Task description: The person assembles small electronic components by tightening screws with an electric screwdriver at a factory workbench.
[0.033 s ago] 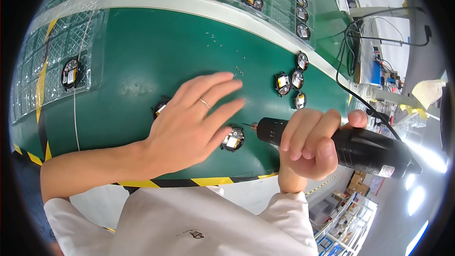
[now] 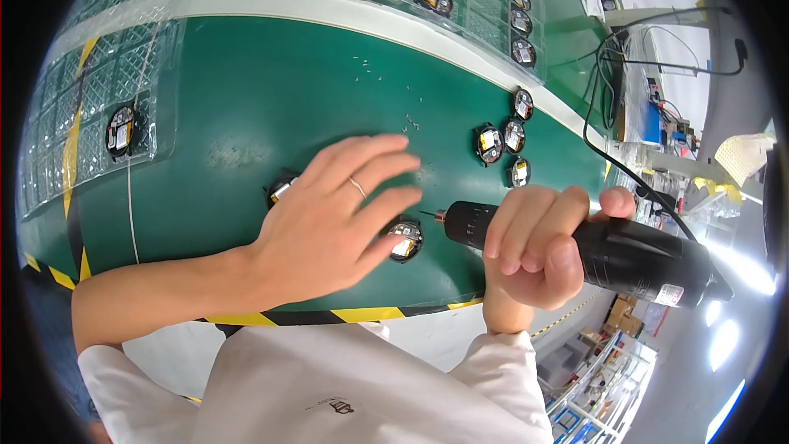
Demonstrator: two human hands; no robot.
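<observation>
My right hand [image 2: 538, 242] is wrapped round a black electric screwdriver [image 2: 633, 259], whose thin bit points left above the green mat. My left hand [image 2: 333, 210], a ring on one finger, has its fingers stretched out and apart, with nothing visible in them. Its thumb is at the edge of a round black watch-like module [image 2: 404, 242] with a silvery inside. A second round module [image 2: 278, 189] is mostly hidden behind the left hand. Beyond the fingertips, tiny screws [image 2: 411, 122] lie scattered on the mat.
Several round modules [image 2: 488, 143] are grouped at the right. Clear plastic trays stand at the left [image 2: 74, 131] and far side [image 2: 485, 25], holding more modules. A black cable [image 2: 612, 160] runs from the screwdriver. Yellow-black tape [image 2: 362, 315] marks the table's near edge.
My left hand's fingers have shifted slightly down, and its thumb covers a little more of the near module's edge. The right hand and screwdriver have barely moved.
</observation>
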